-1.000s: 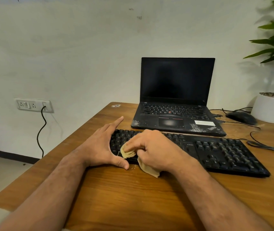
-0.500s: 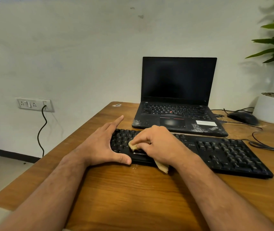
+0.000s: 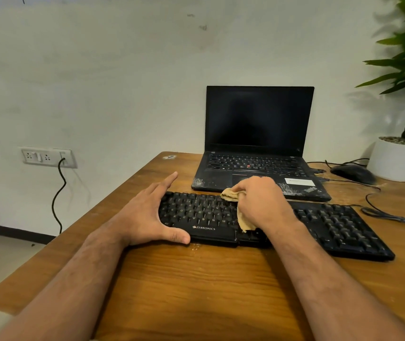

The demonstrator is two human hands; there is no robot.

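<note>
My right hand (image 3: pixel 260 200) grips the cloth (image 3: pixel 231 194), pressed on the keyboard (image 3: pixel 331 225) mid-span, far rows. Keyboard sits on the desk (image 3: pixel 196 279), long axis left-right. Its other half lies right of this hand. Left hand (image 3: pixel 144 212) open, bracing the left end.

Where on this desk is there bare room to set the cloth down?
Bare wood runs along the desk in front of the keyboard, crossed by the forearms, and at the far left corner beside the laptop. The right side is crowded: mouse, cables, plant pot.
</note>
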